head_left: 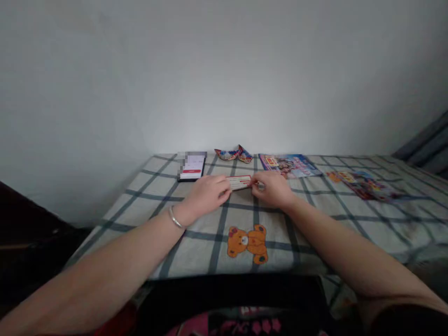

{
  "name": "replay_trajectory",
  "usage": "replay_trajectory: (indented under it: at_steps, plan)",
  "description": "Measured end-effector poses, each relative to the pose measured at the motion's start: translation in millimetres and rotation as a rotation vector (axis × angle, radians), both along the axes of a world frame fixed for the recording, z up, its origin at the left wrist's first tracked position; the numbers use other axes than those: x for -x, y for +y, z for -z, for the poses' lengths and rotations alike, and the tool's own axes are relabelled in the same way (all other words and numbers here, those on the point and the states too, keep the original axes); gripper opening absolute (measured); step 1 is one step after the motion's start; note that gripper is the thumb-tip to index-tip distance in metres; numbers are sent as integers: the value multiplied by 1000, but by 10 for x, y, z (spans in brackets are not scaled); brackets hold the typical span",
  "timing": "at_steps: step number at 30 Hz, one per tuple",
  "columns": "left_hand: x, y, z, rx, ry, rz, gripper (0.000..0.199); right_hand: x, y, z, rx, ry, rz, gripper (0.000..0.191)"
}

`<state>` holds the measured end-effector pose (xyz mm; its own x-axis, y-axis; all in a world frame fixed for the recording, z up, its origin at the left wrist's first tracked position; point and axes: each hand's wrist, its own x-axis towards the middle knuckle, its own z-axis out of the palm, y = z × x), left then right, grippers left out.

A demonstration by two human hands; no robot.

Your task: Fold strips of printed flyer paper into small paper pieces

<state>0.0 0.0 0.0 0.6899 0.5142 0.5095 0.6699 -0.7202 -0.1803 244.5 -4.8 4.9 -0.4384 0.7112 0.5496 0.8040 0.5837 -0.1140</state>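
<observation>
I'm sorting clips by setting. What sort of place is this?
Probably a room in a home: a checked cloth with a teddy bear picture on it, and a plain, pale wall behind.

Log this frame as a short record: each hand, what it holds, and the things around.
Left hand: pinching one end of a red-edged white card
Right hand: pinching the card's other end
Left wrist: silver bracelet
Beyond card: colourful wrapper
Left of card: phone, screen lit
Right of card: colourful printed sheet; second sheet farther right
Surface: checked tablecloth with bear print
</observation>
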Motion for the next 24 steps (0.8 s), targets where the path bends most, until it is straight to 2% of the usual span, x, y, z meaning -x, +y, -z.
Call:
replay_trajectory:
  at_steps: [11,17,19,22,24]
  plan:
    - [-16,2,-21,60,-19,-33,20,-134,22,-39,3,-4,79,11]
    - [7,7,-8,73,-48,-43,19,-217,39,-55,-3,77,151,10]
    - [17,15,4,85,-70,-42,19,-245,61,-47,22,105,106,11]
    - [24,26,23,108,-107,-19,17,-243,88,-20,53,81,-71,13]
    - [25,33,33,121,-130,6,15,-206,86,2,46,53,-138,11]
